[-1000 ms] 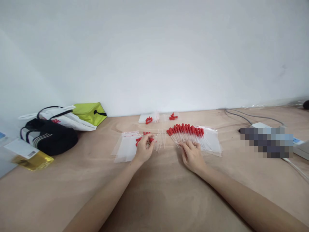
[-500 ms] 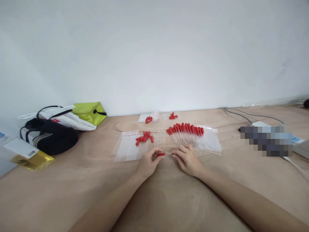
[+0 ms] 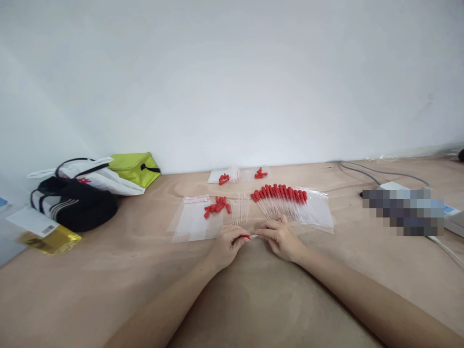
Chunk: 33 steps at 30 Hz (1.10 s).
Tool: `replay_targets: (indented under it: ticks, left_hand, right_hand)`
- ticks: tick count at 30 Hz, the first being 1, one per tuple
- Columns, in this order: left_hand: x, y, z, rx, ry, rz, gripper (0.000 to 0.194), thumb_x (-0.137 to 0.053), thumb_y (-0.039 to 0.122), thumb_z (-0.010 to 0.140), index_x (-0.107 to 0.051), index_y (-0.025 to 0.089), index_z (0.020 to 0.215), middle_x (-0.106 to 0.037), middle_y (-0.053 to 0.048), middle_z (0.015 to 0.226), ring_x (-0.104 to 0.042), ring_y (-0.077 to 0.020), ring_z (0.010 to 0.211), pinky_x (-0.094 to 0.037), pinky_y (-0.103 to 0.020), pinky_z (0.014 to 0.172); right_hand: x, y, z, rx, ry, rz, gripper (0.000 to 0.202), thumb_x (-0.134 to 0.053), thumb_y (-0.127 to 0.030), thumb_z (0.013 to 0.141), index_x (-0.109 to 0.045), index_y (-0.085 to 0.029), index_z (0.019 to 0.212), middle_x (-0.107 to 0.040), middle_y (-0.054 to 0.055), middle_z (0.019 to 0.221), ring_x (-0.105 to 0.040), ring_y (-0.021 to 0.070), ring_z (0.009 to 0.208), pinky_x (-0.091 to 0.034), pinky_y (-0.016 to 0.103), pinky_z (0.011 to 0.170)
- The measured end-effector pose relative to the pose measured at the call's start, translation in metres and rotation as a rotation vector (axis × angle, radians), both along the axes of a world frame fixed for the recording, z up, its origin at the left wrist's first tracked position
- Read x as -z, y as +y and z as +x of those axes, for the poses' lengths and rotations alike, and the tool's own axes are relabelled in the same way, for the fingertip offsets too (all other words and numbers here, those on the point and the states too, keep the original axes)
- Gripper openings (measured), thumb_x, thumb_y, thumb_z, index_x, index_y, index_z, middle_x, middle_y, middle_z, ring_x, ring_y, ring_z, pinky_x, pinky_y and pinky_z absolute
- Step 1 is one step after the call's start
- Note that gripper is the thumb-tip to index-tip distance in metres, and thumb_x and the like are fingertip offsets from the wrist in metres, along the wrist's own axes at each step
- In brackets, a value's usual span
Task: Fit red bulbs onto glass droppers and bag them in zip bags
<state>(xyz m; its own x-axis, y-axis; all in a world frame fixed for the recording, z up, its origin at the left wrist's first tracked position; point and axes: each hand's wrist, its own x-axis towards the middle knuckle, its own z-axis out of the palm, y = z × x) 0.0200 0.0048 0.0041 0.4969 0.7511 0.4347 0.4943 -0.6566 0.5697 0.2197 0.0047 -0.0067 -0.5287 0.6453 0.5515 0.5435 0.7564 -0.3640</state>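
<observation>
Between finger and thumb, my left hand (image 3: 229, 242) pinches a red rubber bulb (image 3: 245, 237). My right hand (image 3: 280, 237) is closed on a thin clear tube (image 3: 254, 236), whose end meets or nearly meets the bulb's open end. Loose red bulbs (image 3: 217, 205) lie on clear zip bags (image 3: 197, 222) beyond my left hand. Several clear tubes (image 3: 239, 209) lie side by side just past my fingertips. Past my right hand, a fan of tubes with red bulbs on them (image 3: 282, 193) rests partly on more clear bags (image 3: 321, 208).
Near the wall lie small bags (image 3: 235, 175) with more red bulbs. At the left are a black cap (image 3: 74, 203), a white bag (image 3: 119, 182), a lime green bag (image 3: 132, 166) and a gold packet (image 3: 54, 240). A blurred item (image 3: 402, 208) and grey cables (image 3: 362, 171) lie at the right.
My hands have come closer together. The red bulb has moved right and slightly down toward the tube, and the gap between them has closed or nearly closed.
</observation>
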Motion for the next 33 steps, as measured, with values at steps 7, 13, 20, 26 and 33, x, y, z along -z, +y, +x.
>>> replay_targets:
  ticks: [7,13,20,26,33]
  left_hand:
    - [0.001,-0.002,-0.001,-0.039,0.137,0.045,0.016,-0.05,0.026,0.083,-0.063,0.02,0.076,-0.067,-0.001,0.073,-0.059,-0.0145,0.068,-0.035,-0.032,0.074]
    - [0.003,-0.002,-0.001,-0.054,0.133,0.088,0.018,-0.049,0.031,0.083,-0.062,0.02,0.075,-0.066,-0.001,0.069,-0.058,-0.0144,0.065,-0.033,-0.034,0.079]
    - [0.002,-0.005,0.002,-0.008,0.192,0.149,0.013,-0.05,0.025,0.082,-0.06,0.019,0.075,-0.066,-0.001,0.071,-0.057,-0.015,0.067,-0.031,-0.035,0.083]
    - [0.002,-0.002,0.002,-0.046,0.185,0.116,0.012,-0.051,0.025,0.081,-0.06,0.019,0.078,-0.066,-0.002,0.074,-0.058,-0.0153,0.069,-0.03,-0.036,0.085]
    - [0.001,0.0,-0.003,-0.055,0.161,0.008,0.006,-0.058,0.026,0.077,-0.062,0.022,0.078,-0.069,0.001,0.075,-0.06,-0.015,0.067,-0.027,-0.039,0.091]
  right_hand:
    - [-0.003,-0.001,-0.001,0.047,-0.174,0.104,0.028,-0.04,-0.007,0.077,-0.062,-0.021,0.087,-0.06,0.001,0.072,-0.049,0.0126,0.067,-0.019,0.031,0.067]
    - [-0.003,-0.004,-0.005,0.074,-0.158,0.047,0.022,-0.041,-0.014,0.081,-0.061,-0.02,0.085,-0.061,0.001,0.073,-0.047,0.0114,0.064,-0.018,0.03,0.065]
    - [-0.004,-0.009,-0.014,0.075,-0.135,-0.033,0.021,-0.04,-0.016,0.082,-0.06,-0.02,0.079,-0.059,-0.001,0.069,-0.045,0.0102,0.06,-0.019,0.029,0.065]
    - [-0.003,-0.006,-0.015,0.067,-0.111,-0.064,0.022,-0.039,-0.018,0.085,-0.061,-0.02,0.082,-0.061,0.0,0.072,-0.05,0.0109,0.065,-0.02,0.029,0.066]
    - [0.001,-0.002,-0.01,0.038,-0.141,-0.005,0.021,-0.04,-0.019,0.086,-0.061,-0.02,0.088,-0.062,0.001,0.072,-0.052,0.0117,0.069,-0.021,0.029,0.068]
